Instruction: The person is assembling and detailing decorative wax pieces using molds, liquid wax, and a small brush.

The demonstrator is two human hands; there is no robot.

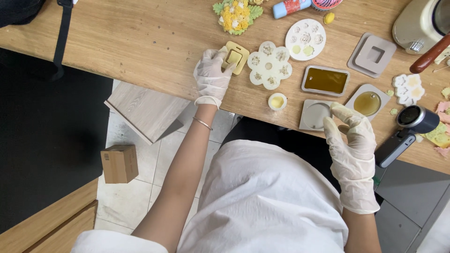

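At table edge, L hand (212, 75) grip on small yellow mould (236, 57), R hand (350, 140) beside round mould (316, 114).

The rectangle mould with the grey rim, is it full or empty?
Full. The rectangular mould holds smooth amber-brown liquid right up to its grey rim, lying flat on the wooden table.

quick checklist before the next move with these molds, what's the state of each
1. Left hand on the small yellow mold: ok, fingers touch it.
2. Right hand at the grey round-cavity mold: ok, fingertips on its edge.
3. Both hands gloved: ok.
4. Rectangular mold filled with amber liquid: ok, looks level.
5. Grey mold close to the table edge: not ok, little margin.
6. Whether the amber fill has set: cannot tell.
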